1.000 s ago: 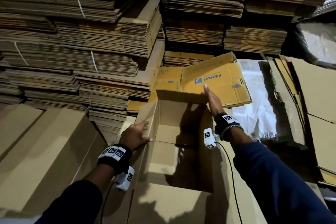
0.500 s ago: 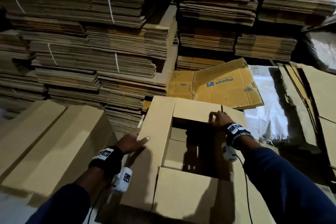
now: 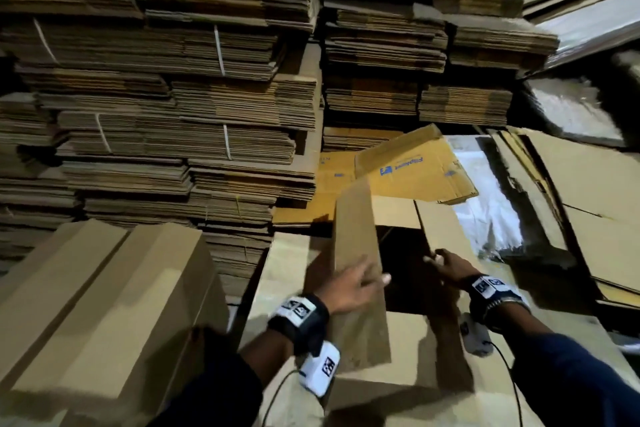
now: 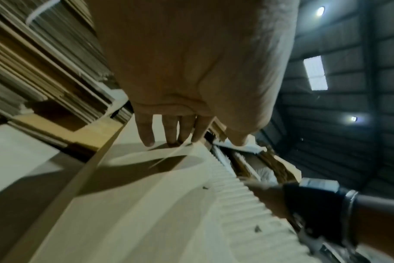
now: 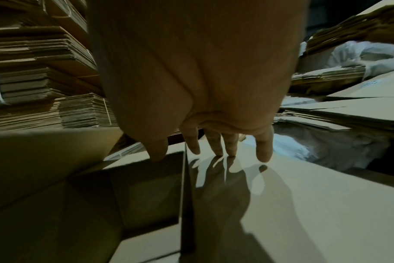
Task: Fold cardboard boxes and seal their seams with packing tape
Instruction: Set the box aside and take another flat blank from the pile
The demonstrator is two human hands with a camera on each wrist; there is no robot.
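A brown cardboard box (image 3: 287, 288) stands open-topped in front of me, its dark opening (image 3: 401, 263) showing. The far short flap (image 3: 394, 213) and near short flap (image 3: 405, 340) lie folded in. My left hand (image 3: 370, 279) (image 4: 191, 140) presses straight fingers against the left long flap (image 3: 356, 236), which stands tilted over the opening. My right hand (image 3: 440, 258) (image 5: 209, 153) rests its straight fingertips on the right long flap (image 3: 446, 229) (image 5: 304, 195), with the thumb at the flap's inner edge. No tape is in view.
Tall strapped stacks of flattened cardboard (image 3: 173, 97) fill the back and left. A folded-up brown box (image 3: 104, 305) lies close at my left. Yellow printed flat cardboard (image 3: 408, 166), a white plastic sheet (image 3: 491, 211) and loose cardboard sheets (image 3: 588, 201) lie beyond and to the right.
The left long flap, splayed outward before, has swung up and inward under my left hand. My right hand left the far short flap and came back onto the right long flap.
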